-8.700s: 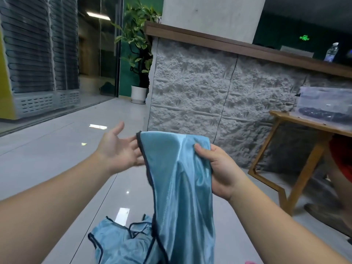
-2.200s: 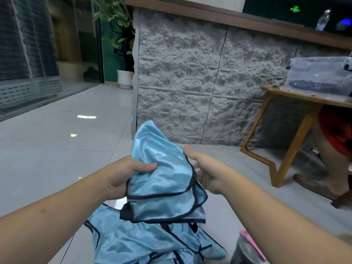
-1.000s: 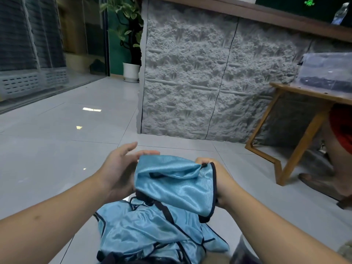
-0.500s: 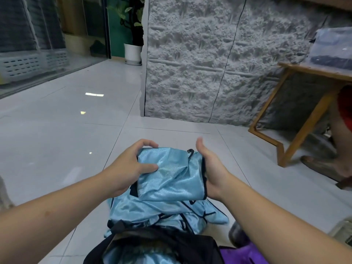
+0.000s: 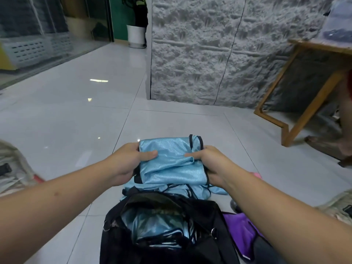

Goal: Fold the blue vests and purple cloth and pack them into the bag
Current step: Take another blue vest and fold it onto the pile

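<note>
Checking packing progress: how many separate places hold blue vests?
3: a folded vest held in both hands, a loose heap on the floor, and some inside the black bag. Layers hide the exact vest count.

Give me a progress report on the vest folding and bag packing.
Done: blue fabric already lies inside the open black bag. In hand: a folded blue vest, gripped by the left hand and right hand above the bag. Left: that vest is not yet packed, more loose blue vests lie on the floor behind the bag, and the purple cloth lies beside the bag, outside it.
</note>
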